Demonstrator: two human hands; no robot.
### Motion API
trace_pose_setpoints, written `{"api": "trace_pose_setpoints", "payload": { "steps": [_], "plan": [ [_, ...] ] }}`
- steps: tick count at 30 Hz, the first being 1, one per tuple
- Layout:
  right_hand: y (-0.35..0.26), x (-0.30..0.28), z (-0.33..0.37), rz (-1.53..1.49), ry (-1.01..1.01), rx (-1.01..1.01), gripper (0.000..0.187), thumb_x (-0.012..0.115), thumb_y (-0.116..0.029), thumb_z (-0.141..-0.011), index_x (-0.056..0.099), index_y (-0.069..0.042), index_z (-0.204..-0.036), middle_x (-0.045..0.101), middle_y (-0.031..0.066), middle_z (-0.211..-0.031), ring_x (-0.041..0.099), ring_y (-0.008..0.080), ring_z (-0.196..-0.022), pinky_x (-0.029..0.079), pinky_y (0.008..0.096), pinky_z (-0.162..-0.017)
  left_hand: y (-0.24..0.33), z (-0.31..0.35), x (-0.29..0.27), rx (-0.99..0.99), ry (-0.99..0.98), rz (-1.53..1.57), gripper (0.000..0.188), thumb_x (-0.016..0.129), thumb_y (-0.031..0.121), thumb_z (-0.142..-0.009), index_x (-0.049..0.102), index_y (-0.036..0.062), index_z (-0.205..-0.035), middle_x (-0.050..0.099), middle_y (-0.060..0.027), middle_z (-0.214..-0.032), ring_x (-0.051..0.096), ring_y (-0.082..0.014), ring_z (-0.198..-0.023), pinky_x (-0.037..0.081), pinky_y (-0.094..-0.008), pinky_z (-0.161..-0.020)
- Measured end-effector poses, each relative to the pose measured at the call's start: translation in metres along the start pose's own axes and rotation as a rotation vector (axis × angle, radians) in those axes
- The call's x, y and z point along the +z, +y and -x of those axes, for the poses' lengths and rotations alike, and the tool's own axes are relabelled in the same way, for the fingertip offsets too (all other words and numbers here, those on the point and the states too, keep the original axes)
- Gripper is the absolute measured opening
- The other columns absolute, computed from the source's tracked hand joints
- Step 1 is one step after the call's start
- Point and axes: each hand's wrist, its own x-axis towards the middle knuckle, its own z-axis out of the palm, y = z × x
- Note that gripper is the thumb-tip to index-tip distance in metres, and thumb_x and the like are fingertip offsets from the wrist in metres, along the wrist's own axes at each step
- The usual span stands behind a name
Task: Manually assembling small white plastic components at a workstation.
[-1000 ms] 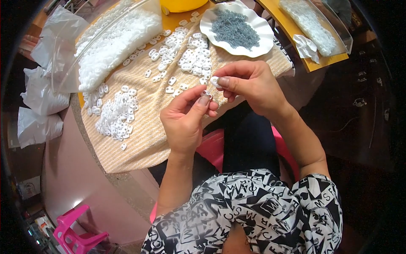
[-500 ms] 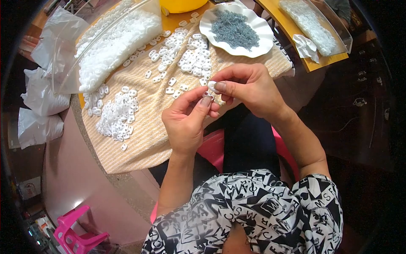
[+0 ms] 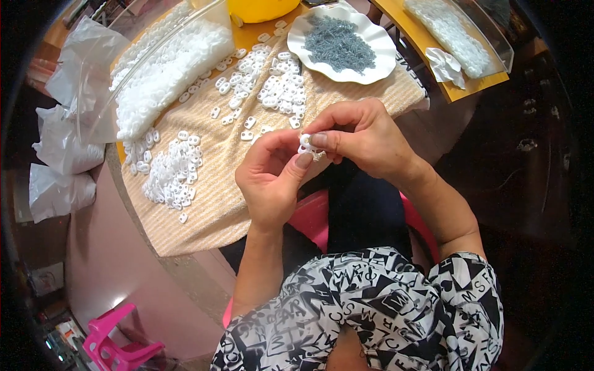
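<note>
My left hand [image 3: 270, 182] and my right hand [image 3: 372, 141] meet over the near edge of a striped tan cloth [image 3: 210, 230]. Pinched between both thumbs and fingertips is a small white plastic piece [image 3: 305, 141] with holes; the fingers partly cover it, so I cannot tell if it is one piece or two joined. Just beyond my fingertips lies a pile of white two-holed plastic pieces [image 3: 281, 89], some scattered singly around it. Another heap of the same pieces [image 3: 170, 174] rests further left. A white wavy-rimmed plate [image 3: 387, 65] holds many tiny grey translucent parts [image 3: 340, 44].
At the back left, a clear plastic bin [image 3: 94, 112] tilts, full of white pieces. Behind is a yellow container [image 3: 263, 8]. At right stand a clear box [image 3: 506, 60] of white parts and crumpled tissue [image 3: 445, 67]. White bags [image 3: 65, 139] and a pink stool [image 3: 117, 341] are left.
The right fingertips have come down slightly and closer to the left ones. The white piece has turned and now shows its holes.
</note>
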Motion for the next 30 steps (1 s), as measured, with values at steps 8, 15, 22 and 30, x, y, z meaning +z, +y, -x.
{"api": "trace_pose_setpoints", "payload": {
  "steps": [8, 15, 22, 30],
  "plan": [
    [-0.001, -0.003, 0.003, -0.053, -0.085, 0.06, 0.007, 0.061, -0.004, -0.076, 0.06, 0.002, -0.078, 0.056, 0.0024, -0.063, 0.05, 0.0055, -0.052, 0.041, 0.0173, -0.045, -0.009, -0.002, -0.003, 0.148, -0.145, 0.06, 0.028, 0.067, 0.005, -0.072, 0.058, -0.0041, -0.097, 0.054, -0.0108, -0.094, 0.053, -0.0125, -0.076, 0.045, -0.0199, -0.064],
    [-0.001, 0.005, 0.007, -0.028, -0.03, 0.027, 0.005, 0.058, -0.002, -0.077, 0.059, 0.003, -0.078, 0.055, 0.0029, -0.063, 0.051, 0.0061, -0.052, 0.041, 0.0183, -0.044, -0.011, 0.002, -0.001, 0.214, -0.13, 0.037, 0.025, 0.065, 0.003, -0.074, 0.058, -0.0019, -0.097, 0.054, -0.0112, -0.094, 0.052, -0.0135, -0.079, 0.043, -0.0217, -0.069],
    [-0.002, 0.01, 0.007, -0.067, 0.03, 0.098, 0.004, 0.058, 0.0, -0.076, 0.059, 0.003, -0.073, 0.055, 0.0024, -0.059, 0.05, 0.0056, -0.05, 0.041, 0.0199, -0.044, -0.011, 0.003, 0.003, 0.261, -0.079, 0.01, 0.022, 0.064, 0.002, -0.075, 0.059, -0.0013, -0.096, 0.054, -0.0106, -0.092, 0.052, -0.0129, -0.078, 0.042, -0.0213, -0.069],
    [0.001, 0.011, 0.005, -0.068, 0.006, 0.109, 0.005, 0.056, -0.002, -0.08, 0.059, 0.003, -0.081, 0.058, 0.004, -0.065, 0.053, 0.0061, -0.053, 0.045, 0.0183, -0.047, -0.01, 0.004, 0.0, 0.257, -0.046, -0.11, 0.02, 0.063, 0.001, -0.076, 0.059, -0.0022, -0.095, 0.055, -0.0105, -0.092, 0.053, -0.0124, -0.078, 0.042, -0.0215, -0.07]
  ]
}}
